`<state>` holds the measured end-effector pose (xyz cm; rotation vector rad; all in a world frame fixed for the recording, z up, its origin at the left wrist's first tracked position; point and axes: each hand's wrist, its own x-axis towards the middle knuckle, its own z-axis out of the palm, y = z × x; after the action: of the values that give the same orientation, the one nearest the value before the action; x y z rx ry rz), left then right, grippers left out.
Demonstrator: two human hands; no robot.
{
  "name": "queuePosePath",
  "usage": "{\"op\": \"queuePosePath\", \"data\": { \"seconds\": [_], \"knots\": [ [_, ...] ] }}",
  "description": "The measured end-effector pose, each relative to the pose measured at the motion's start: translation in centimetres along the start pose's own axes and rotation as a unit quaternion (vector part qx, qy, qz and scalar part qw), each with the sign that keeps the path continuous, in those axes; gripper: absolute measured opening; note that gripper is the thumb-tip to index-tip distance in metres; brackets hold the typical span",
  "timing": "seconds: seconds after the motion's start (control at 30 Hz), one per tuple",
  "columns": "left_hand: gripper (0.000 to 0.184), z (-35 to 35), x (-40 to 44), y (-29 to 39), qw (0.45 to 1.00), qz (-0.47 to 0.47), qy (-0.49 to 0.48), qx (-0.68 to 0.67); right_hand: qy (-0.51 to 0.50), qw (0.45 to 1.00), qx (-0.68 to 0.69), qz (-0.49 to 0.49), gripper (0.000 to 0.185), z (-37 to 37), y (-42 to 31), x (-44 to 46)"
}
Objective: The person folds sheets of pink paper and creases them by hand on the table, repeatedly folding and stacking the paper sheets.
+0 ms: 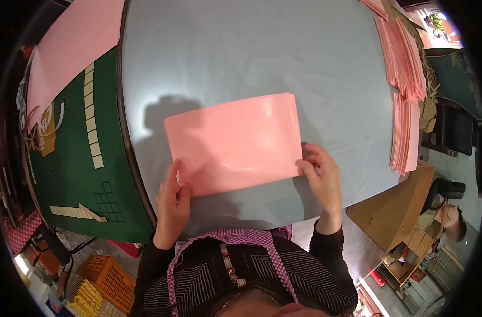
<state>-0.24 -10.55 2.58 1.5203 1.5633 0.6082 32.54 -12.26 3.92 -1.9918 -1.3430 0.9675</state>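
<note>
A pink sheet (235,142), glossy and seemingly folded, lies on the grey-blue table cover (241,47); layered edges show at its upper right corner. At its lower left corner is my left hand (173,208), thumb and fingers closed on the edge. My right hand (321,179) pinches the lower right corner between thumb and curled fingers. Shadows fall over the sheet's left part and beside it.
Stacks of folded pink sheets (402,63) line the table's right edge. A green mat (67,179) with cream strips lies on the left, with a large pink sheet (77,47) beyond. Below are an orange crate (109,280) and a cardboard box (383,211).
</note>
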Motion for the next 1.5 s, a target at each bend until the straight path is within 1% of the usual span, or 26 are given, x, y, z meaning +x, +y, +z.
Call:
{"op": "queuePosePath", "data": {
  "seconds": [0.03, 0.07, 0.13, 0.17, 0.33, 0.43, 0.5, 0.6, 0.67, 0.77, 0.87, 0.93, 1.07, 1.13, 1.27, 1.33, 1.37, 1.4, 1.43, 1.47, 1.5],
  "knots": [
    [0.053, -0.2, 0.0, -0.2, 1.0, 0.009, -0.017, 0.014, -0.016, 0.999, 0.031, 0.04, 0.031, -0.2, -0.6, 0.7],
    [0.054, -0.4, 0.0, -0.3, 0.999, 0.019, -0.034, 0.028, -0.017, 0.999, 0.028, 0.04, 0.031, -0.3, -1.2, 1.5],
    [0.054, -0.5, -0.1, 0.0, 0.998, 0.025, -0.035, 0.046, 0.037, 0.999, 0.025, -0.002, 0.03, 0.1, -2.4, 3.6],
    [0.055, -0.6, 0.0, 0.2, 0.997, 0.032, -0.037, 0.067, 0.035, 0.999, 0.022, -0.002, 0.03, 0.4, -2.6, 4.7],
    [0.058, -0.5, 0.1, 0.4, 0.998, 0.021, -0.028, 0.05, 0.055, 0.998, -0.002, 0.004, 0.032, 1.9, -3.2, 7.5],
    [0.058, -0.5, 0.1, 0.3, 0.998, 0.03, -0.03, 0.053, 0.068, 0.997, 0.024, -0.008, 0.032, 2.2, -2.7, 7.7],
    [0.059, -0.6, 0.3, 0.5, 0.997, 0.035, -0.029, 0.055, 0.072, 0.997, 0.017, -0.01, 0.03, 2.4, -2.8, 7.8],
    [0.059, -0.7, 0.3, 0.7, 0.998, 0.016, -0.037, 0.045, 0.079, 0.997, 0.02, -0.014, 0.028, 2.6, -2.7, 8.1],
    [0.058, -0.8, 0.4, 0.7, 0.997, 0.035, -0.035, 0.067, 0.081, 0.996, 0.028, -0.02, 0.027, 2.8, -2.5, 8.3],
    [0.058, -0.8, 0.4, 0.7, 0.996, 0.034, -0.037, 0.071, 0.089, 0.995, 0.021, -0.037, 0.025, 3.1, -2.2, 8.3],
    [0.058, -0.8, 0.4, 0.8, 0.996, 0.035, -0.032, 0.074, 0.1, 0.994, -0.009, -0.033, 0.025, 3.2, -2.2, 8.2],
    [0.058, -0.7, 0.3, 0.6, 0.996, 0.039, -0.033, 0.072, 0.109, 0.991, -0.06, -0.051, 0.023, 3.3, -2.0, 8.2],
    [0.057, -0.8, 0.5, 0.9, 0.996, 0.034, -0.039, 0.074, 0.12, 0.988, -0.074, -0.07, 0.022, 3.5, -1.5, 8.5],
    [0.057, -0.8, 0.5, 0.8, 0.996, 0.035, -0.041, 0.071, 0.114, 0.984, -0.108, -0.084, 0.021, 3.4, -1.7, 8.5],
    [0.056, -1.1, 0.5, 1.1, 0.996, 0.023, -0.057, 0.068, 0.122, 0.982, -0.098, -0.103, 0.022, 3.5, -1.2, 8.6],
    [0.056, -1.0, 0.6, 1.0, 0.996, 0.026, -0.055, 0.065, 0.128, 0.976, -0.11, -0.135, 0.023, 3.6, -1.2, 8.7],
    [0.056, -1.0, 0.6, 1.0, 0.996, 0.029, -0.052, 0.063, 0.119, 0.978, -0.104, -0.138, 0.023, 3.6, -1.3, 8.7],
    [0.056, -0.9, 0.7, 1.0, 0.996, 0.017, -0.043, 0.071, 0.123, 0.974, -0.121, -0.145, 0.023, 3.6, -1.5, 8.8],
    [0.055, -0.9, 0.7, 1.1, 0.996, 0.025, -0.047, 0.065, 0.122, 0.971, -0.134, -0.155, 0.023, 3.7, -1.7, 8.8],
    [0.055, -1.0, 0.7, 1.1, 0.996, 0.034, -0.049, 0.061, 0.104, 0.974, -0.118, -0.163, 0.023, 3.8, -1.8, 8.8],
    [0.056, -1.1, 0.7, 1.1, 0.995, 0.037, -0.054, 0.074, 0.112, 0.962, -0.168, -0.183, 0.023, 3.7, -1.7, 8.9]
  ]
}}
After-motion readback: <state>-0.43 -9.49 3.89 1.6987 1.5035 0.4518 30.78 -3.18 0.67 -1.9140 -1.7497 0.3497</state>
